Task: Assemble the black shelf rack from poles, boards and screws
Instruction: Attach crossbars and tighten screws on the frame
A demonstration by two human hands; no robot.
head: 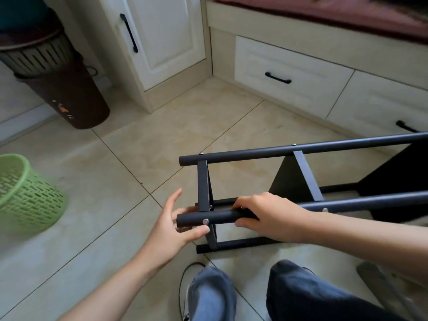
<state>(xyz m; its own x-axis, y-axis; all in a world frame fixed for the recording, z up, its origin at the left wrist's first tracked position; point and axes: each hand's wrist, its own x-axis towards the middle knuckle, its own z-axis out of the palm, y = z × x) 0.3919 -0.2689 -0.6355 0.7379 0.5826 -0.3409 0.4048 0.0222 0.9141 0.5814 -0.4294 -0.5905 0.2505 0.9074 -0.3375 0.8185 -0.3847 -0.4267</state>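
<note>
The black shelf rack lies on its side on the tiled floor, its poles running left to right. Black boards stand between the poles, fixed with silver screws. My right hand is wrapped around the near upper pole, just right of its end. At that pole's left end is my left hand, fingers spread, thumb under the pole by the screw; its fingers behind the pole are blurred. A lower pole rests on the floor by my knees.
A green plastic basket stands at the left. A brown bin with a slatted basket on top is at the back left. White cabinet door and drawers line the back. My knees are at the bottom.
</note>
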